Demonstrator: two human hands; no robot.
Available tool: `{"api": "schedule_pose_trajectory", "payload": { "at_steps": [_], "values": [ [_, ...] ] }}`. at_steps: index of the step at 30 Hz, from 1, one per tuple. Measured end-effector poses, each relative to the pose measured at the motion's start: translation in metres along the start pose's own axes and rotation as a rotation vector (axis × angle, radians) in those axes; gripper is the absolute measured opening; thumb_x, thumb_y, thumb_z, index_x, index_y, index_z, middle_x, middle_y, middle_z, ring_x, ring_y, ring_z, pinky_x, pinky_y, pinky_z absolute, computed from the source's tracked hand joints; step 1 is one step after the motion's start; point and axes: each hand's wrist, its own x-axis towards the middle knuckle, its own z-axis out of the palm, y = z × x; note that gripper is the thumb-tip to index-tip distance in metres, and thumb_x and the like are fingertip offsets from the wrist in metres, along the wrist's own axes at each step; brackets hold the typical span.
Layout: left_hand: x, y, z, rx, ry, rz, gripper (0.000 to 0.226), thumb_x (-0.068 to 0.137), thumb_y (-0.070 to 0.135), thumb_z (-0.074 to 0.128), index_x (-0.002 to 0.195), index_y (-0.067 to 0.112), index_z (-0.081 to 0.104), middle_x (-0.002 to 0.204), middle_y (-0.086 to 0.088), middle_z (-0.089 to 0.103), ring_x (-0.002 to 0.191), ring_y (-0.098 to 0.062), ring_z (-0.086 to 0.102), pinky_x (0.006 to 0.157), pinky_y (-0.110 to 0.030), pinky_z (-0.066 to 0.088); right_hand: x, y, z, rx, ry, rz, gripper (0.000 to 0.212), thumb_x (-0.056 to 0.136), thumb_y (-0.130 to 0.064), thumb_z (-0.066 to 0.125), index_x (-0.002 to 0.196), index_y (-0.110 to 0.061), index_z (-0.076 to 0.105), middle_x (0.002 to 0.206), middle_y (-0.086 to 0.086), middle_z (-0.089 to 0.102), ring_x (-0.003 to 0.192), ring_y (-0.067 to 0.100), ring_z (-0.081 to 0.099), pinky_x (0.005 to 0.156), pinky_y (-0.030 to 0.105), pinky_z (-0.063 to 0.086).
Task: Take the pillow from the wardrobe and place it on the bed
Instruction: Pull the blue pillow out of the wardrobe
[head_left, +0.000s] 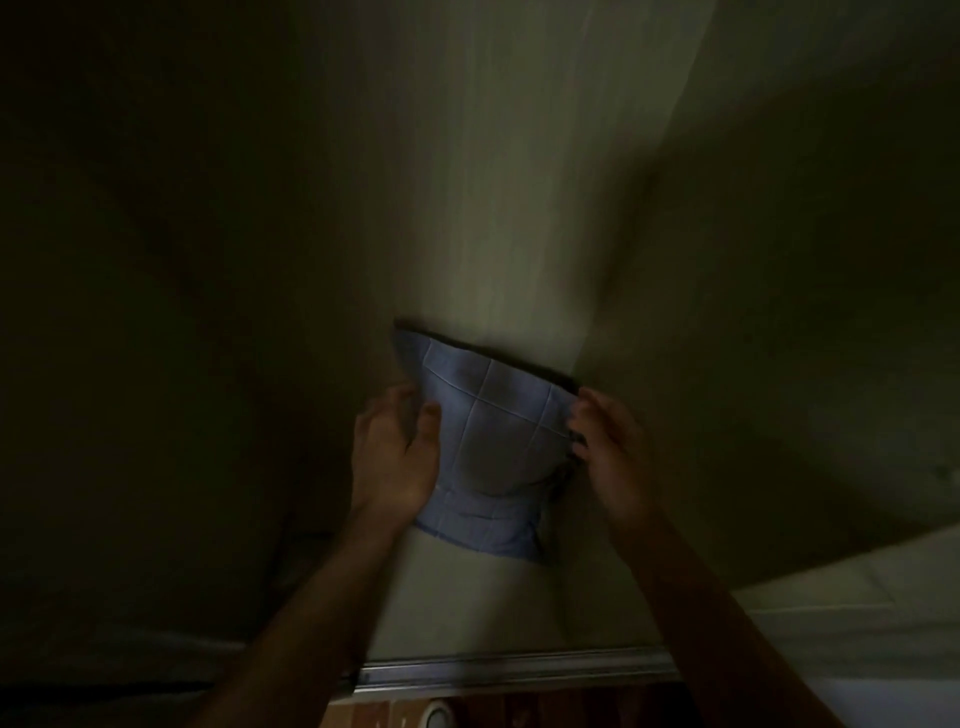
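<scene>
A light blue quilted pillow (488, 447) sticks out of the dim wardrobe (493, 234) at the centre of the head view. Its far end is hidden in the dark behind a pale panel. My left hand (395, 452) grips the pillow's left side, thumb on top. My right hand (608, 447) holds its right edge with curled fingers. Both forearms reach up from the bottom of the frame. No bed is in view.
The wardrobe's dark sides fill the left and right of the frame. A metal sliding-door track (514, 670) runs along the bottom. Below it are a strip of wooden floor (524, 712) and a small white round object (441, 719). A pale surface (857, 597) lies at lower right.
</scene>
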Motion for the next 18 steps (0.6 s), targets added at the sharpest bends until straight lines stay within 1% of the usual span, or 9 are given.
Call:
{"api": "schedule_pose_trajectory", "payload": {
  "at_steps": [4, 8, 11, 12, 14, 16, 18],
  "values": [
    [0.02, -0.019, 0.009, -0.037, 0.02, -0.006, 0.036, 0.096, 0.019, 0.054, 0.13, 0.006, 0.058, 0.13, -0.016, 0.061, 0.122, -0.03, 0.055, 0.107, -0.042, 0.041, 0.019, 0.021, 0.014, -0.03, 0.018, -0.008, 0.027, 0.098, -0.024, 0.06, 0.124, -0.021, 0.063, 0.127, 0.01, 0.066, 0.117, 0.025, 0.063, 0.103, 0.053, 0.049],
    [0.035, -0.047, 0.028, -0.087, 0.048, -0.034, 0.033, 0.095, 0.02, 0.057, 0.125, 0.008, 0.061, 0.125, -0.015, 0.064, 0.117, -0.031, 0.059, 0.104, -0.046, 0.044, 0.035, 0.049, 0.021, -0.051, 0.026, -0.034, 0.033, 0.097, -0.024, 0.062, 0.127, -0.014, 0.064, 0.126, 0.009, 0.066, 0.117, 0.025, 0.062, 0.101, 0.05, 0.051],
    [0.04, -0.07, 0.049, -0.149, 0.051, -0.052, 0.04, 0.091, 0.031, 0.054, 0.125, 0.01, 0.061, 0.123, -0.013, 0.065, 0.116, -0.028, 0.06, 0.103, -0.047, 0.046, 0.044, 0.077, 0.023, -0.03, 0.018, -0.028, 0.034, 0.096, -0.023, 0.061, 0.129, -0.013, 0.063, 0.129, 0.009, 0.066, 0.117, 0.021, 0.062, 0.101, 0.044, 0.052],
    [0.042, -0.079, 0.058, -0.166, 0.046, -0.059, 0.043, 0.089, 0.034, 0.053, 0.125, 0.011, 0.061, 0.124, -0.012, 0.065, 0.116, -0.027, 0.06, 0.103, -0.046, 0.046, 0.046, 0.088, 0.023, -0.029, 0.007, -0.023, 0.036, 0.097, -0.023, 0.061, 0.13, -0.012, 0.062, 0.131, 0.008, 0.065, 0.119, 0.021, 0.061, 0.102, 0.044, 0.051],
    [0.044, -0.103, 0.078, -0.168, 0.039, -0.065, 0.042, 0.091, 0.032, 0.054, 0.126, 0.01, 0.059, 0.124, -0.013, 0.064, 0.116, -0.028, 0.06, 0.103, -0.047, 0.046, 0.051, 0.115, 0.021, -0.032, -0.01, -0.017, 0.039, 0.098, -0.025, 0.059, 0.134, -0.011, 0.059, 0.134, 0.007, 0.063, 0.123, 0.021, 0.059, 0.104, 0.046, 0.049],
    [0.046, -0.129, 0.1, -0.144, 0.026, -0.061, 0.042, 0.091, 0.033, 0.054, 0.125, 0.009, 0.059, 0.121, -0.015, 0.065, 0.114, -0.03, 0.061, 0.1, -0.048, 0.047, 0.056, 0.146, 0.019, -0.033, -0.01, -0.003, 0.038, 0.099, -0.025, 0.057, 0.134, -0.011, 0.059, 0.133, 0.007, 0.063, 0.123, 0.022, 0.059, 0.106, 0.05, 0.048],
    [0.049, -0.156, 0.121, -0.137, 0.023, -0.066, 0.038, 0.093, 0.03, 0.055, 0.124, 0.009, 0.059, 0.12, -0.015, 0.065, 0.113, -0.03, 0.061, 0.099, -0.047, 0.048, 0.063, 0.176, 0.019, -0.018, -0.007, 0.016, 0.037, 0.099, -0.022, 0.057, 0.133, -0.011, 0.059, 0.133, 0.007, 0.063, 0.124, 0.022, 0.058, 0.107, 0.051, 0.046]
  ]
}}
